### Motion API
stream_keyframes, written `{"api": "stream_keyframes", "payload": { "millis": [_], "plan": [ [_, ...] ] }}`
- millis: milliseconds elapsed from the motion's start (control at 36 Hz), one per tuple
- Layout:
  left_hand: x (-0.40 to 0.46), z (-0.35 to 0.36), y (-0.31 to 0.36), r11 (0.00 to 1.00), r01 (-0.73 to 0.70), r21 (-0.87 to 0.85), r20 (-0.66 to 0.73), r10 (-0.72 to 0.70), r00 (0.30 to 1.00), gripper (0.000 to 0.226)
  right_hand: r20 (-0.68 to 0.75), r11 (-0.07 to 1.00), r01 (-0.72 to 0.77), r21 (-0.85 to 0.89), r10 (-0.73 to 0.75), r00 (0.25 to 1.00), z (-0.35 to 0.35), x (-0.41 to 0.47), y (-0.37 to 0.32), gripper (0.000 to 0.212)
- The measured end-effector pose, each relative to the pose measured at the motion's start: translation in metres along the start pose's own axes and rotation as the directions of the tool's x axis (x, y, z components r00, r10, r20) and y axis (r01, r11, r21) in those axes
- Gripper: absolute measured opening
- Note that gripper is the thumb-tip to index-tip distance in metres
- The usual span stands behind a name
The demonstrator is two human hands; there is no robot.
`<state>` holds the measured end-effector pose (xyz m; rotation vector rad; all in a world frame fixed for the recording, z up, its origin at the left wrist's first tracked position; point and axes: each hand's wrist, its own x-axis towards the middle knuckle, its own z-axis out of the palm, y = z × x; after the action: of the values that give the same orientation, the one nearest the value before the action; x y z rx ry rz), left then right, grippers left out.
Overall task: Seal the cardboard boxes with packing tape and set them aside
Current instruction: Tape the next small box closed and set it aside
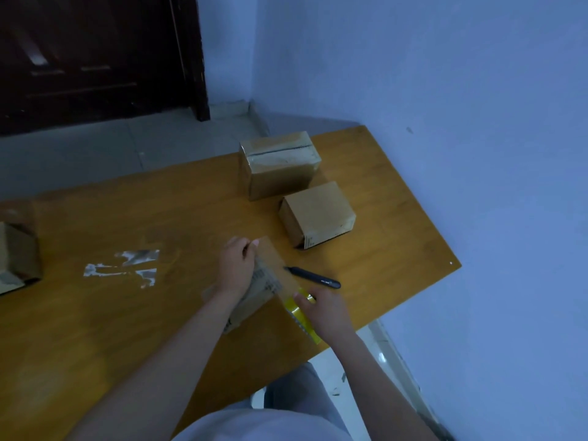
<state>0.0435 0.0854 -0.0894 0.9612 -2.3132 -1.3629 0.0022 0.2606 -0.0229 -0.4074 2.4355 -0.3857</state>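
A small cardboard box (251, 300) lies on the wooden table (127, 313) in front of me, partly hidden under my left hand (237, 265). That hand presses on its top and pinches the far end of a strip of clear packing tape (275, 265). The strip runs back to a yellow tape roll (302, 316), which my right hand (324, 310) grips at the box's near right corner.
Two closed cardboard boxes stand at the far right, a taped larger box (280, 163) and a smaller box (318, 213). A black cutter (313, 276) lies right of my hands. Tape scraps (124, 268) stick to the table at left. Another box (17, 249) sits at the left edge.
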Motion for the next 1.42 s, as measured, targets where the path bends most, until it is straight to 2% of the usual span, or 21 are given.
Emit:
{"api": "stream_keyframes", "payload": {
  "millis": [306, 528, 806, 972, 1139, 1194, 1278, 1361, 1417],
  "plan": [
    [-0.001, 0.001, 0.001, 1.000, 0.026, 0.016, -0.060, -0.025, 0.998, 0.044, -0.034, 0.998, 0.039, -0.044, -0.040, 0.999, -0.002, 0.009, -0.003, 0.035],
    [0.001, 0.001, 0.001, 0.995, 0.091, 0.031, -0.060, -0.090, 0.994, 0.043, 0.013, 1.000, -0.001, 0.009, 0.001, 1.000, 0.008, 0.015, -0.004, 0.040],
    [0.009, -0.007, 0.011, 0.949, 0.305, 0.084, 0.028, -0.309, 0.951, 0.036, 0.019, 1.000, -0.018, -0.022, 0.018, 1.000, 0.018, 0.026, -0.009, 0.035],
    [0.015, -0.020, 0.009, 0.915, 0.350, 0.199, 0.083, -0.372, 0.925, 0.032, 0.018, 1.000, -0.018, -0.005, 0.018, 1.000, 0.019, 0.030, -0.013, 0.042],
    [0.014, -0.020, 0.006, 0.854, 0.475, 0.211, 0.112, -0.504, 0.856, 0.028, 0.013, 1.000, -0.010, 0.012, 0.009, 1.000, 0.021, 0.032, -0.013, 0.040],
    [0.013, -0.019, 0.009, 0.817, 0.552, 0.165, 0.122, -0.572, 0.811, 0.029, 0.010, 1.000, -0.007, 0.028, 0.007, 1.000, 0.022, 0.032, -0.012, 0.039],
    [0.012, -0.020, 0.013, 0.701, 0.711, 0.047, 0.177, -0.707, 0.685, 0.027, 0.004, 1.000, 0.000, 0.029, 0.000, 1.000, 0.023, 0.033, -0.011, 0.039],
    [0.011, -0.026, 0.015, 0.545, 0.837, -0.037, 0.326, -0.785, 0.526, 0.027, -0.002, 1.000, -0.002, 0.020, 0.002, 1.000, 0.024, 0.034, -0.010, 0.041],
    [0.010, -0.026, 0.012, 0.508, 0.860, -0.051, 0.367, -0.791, 0.489, 0.029, -0.009, 1.000, 0.006, 0.016, -0.006, 1.000, 0.024, 0.034, -0.010, 0.042]
  ]
}}
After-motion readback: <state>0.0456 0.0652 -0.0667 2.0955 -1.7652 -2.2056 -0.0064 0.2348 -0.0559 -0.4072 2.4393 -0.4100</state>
